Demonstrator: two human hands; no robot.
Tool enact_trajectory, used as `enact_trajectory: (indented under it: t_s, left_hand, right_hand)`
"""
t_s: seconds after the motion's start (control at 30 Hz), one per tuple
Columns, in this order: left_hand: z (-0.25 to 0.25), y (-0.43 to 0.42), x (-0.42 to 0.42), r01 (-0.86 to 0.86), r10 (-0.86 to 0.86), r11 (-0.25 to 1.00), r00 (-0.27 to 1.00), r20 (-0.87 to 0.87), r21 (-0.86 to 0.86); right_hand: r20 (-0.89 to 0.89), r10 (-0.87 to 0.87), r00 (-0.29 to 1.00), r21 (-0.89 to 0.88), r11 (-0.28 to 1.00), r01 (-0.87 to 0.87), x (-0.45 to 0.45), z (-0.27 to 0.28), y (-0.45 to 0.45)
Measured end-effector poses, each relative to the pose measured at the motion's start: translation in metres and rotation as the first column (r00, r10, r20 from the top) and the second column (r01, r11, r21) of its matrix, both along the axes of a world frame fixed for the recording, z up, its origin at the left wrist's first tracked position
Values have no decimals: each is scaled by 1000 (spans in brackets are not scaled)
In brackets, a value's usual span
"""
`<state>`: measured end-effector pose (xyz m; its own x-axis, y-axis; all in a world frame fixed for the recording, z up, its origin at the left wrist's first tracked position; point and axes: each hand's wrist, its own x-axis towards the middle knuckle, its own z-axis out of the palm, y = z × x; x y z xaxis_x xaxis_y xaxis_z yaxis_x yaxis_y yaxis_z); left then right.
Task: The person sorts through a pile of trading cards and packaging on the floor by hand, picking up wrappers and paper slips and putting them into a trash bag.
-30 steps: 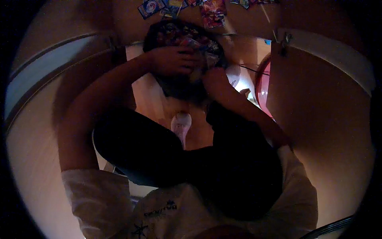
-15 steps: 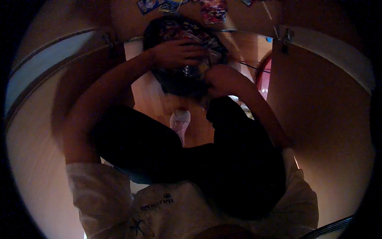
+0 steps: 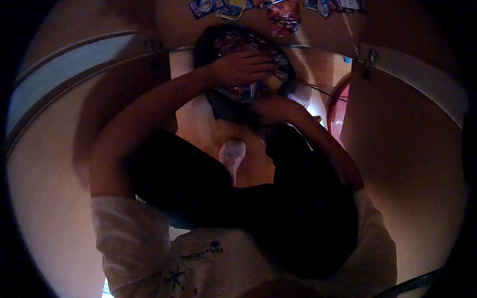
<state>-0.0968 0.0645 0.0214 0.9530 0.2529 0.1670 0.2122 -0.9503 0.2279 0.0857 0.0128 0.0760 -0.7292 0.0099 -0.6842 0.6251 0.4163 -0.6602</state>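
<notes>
A dark bag (image 3: 226,107), open at the top and filled with colourful cards or packets (image 3: 233,43), hangs or rests at the edge of the wooden surface. Across its opening lies my left hand (image 3: 241,68), fingers extended over the contents. My right hand (image 3: 272,109) is at the bag's near right rim with its fingers curled; what it grips is too dark to be certain. Part of the contents shows between the two hands.
Several cards (image 3: 231,10) and a red packet (image 3: 284,19) lie on the wooden surface (image 3: 174,25) beyond the bag. Below are my white-socked foot (image 3: 232,154) and my dark-clothed legs (image 3: 298,213). A red round object (image 3: 339,111) stands at the right.
The view has shifted, so the scene sits further right. My left hand has slid over the contents towards the bag's right side, while my right hand has moved lower along the rim.
</notes>
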Motion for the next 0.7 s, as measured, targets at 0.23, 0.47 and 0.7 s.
enact_trajectory:
  t_s: [0.23, 0.47, 0.7]
  left_hand:
    - [39, 8, 10, -171, 142, 973, 973, -185, -154]
    - [42, 12, 3, -99, 75, 973, 990, -123, -207]
    - [59, 28, 9, -327, 371, 921, 903, 216, -214]
  right_hand:
    - [-487, -267, 832, -358, 929, 89, -27, 19, 17]
    - [-505, -485, 714, -215, 872, 440, -49, 35, -10]
    - [-162, -342, 926, -430, 869, 246, -62, 39, -36]
